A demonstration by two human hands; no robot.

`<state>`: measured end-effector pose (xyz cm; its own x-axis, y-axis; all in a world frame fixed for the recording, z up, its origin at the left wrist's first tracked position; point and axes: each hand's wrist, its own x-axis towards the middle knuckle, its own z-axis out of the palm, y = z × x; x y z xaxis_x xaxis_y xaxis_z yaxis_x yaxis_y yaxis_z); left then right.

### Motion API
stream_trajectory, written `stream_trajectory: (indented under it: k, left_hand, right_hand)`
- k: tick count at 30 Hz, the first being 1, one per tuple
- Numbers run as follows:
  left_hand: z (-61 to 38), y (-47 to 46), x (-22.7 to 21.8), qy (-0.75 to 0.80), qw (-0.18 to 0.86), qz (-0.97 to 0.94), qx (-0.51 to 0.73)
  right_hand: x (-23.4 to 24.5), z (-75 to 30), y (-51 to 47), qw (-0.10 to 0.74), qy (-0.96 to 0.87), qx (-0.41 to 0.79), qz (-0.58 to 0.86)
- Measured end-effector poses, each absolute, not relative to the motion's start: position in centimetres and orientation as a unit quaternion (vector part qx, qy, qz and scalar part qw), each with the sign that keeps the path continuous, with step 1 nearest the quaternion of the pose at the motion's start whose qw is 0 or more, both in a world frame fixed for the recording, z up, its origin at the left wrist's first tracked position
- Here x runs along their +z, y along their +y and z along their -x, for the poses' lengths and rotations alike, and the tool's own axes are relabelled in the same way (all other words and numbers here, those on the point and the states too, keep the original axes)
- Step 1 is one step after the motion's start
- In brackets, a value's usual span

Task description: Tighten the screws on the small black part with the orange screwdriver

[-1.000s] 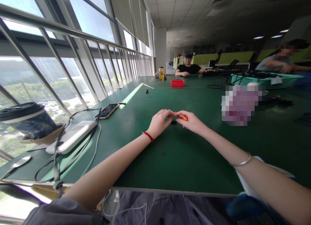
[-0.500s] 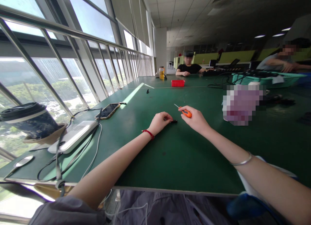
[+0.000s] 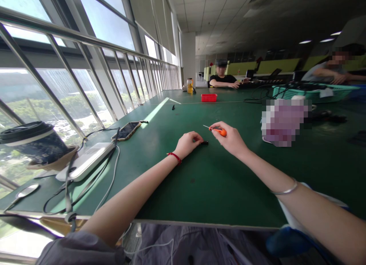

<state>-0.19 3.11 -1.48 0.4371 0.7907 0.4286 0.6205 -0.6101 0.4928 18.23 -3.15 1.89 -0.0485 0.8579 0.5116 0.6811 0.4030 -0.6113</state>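
Observation:
My left hand [image 3: 188, 143] rests on the green table [image 3: 217, 192], its fingers closed on a small black piece [image 3: 204, 142]. Only the right end of that piece sticks out past the fingertips; its exact kind is too small to tell. A little to the right and above the tabletop, my right hand [image 3: 228, 138] grips a screwdriver [image 3: 220, 132] by its orange and black handle. The thin metal shaft points left and slightly away from me. Its tip stays apart from the black piece.
A phone [image 3: 127, 130], a white power box [image 3: 88, 161] with cables and a paper cup [image 3: 34, 142] line the left side. Farther off are a red tray [image 3: 209, 98], a drink bottle [image 3: 190, 85] and a teal basket [image 3: 317, 92]. Two people sit beyond.
My right hand has turned slightly, so the screwdriver lies flatter and its tip sits a bit lower and farther left. My left hand stays put. The person opposite has moved their arms to the right.

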Motion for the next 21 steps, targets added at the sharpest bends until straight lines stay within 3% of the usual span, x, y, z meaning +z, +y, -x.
stream_trajectory:
  k: [10,21]
  left_hand:
    - [0.3,2.1,-0.8,0.374,0.0,-0.888,0.268]
    - [0.4,1.8,-0.6,0.393,0.012,-0.879,0.271]
  right_hand:
    - [3.3,-18.5,-4.2,0.508,-0.676,0.064,0.53]
    - [3.2,-19.0,-4.0,0.566,-0.658,0.055,0.493]
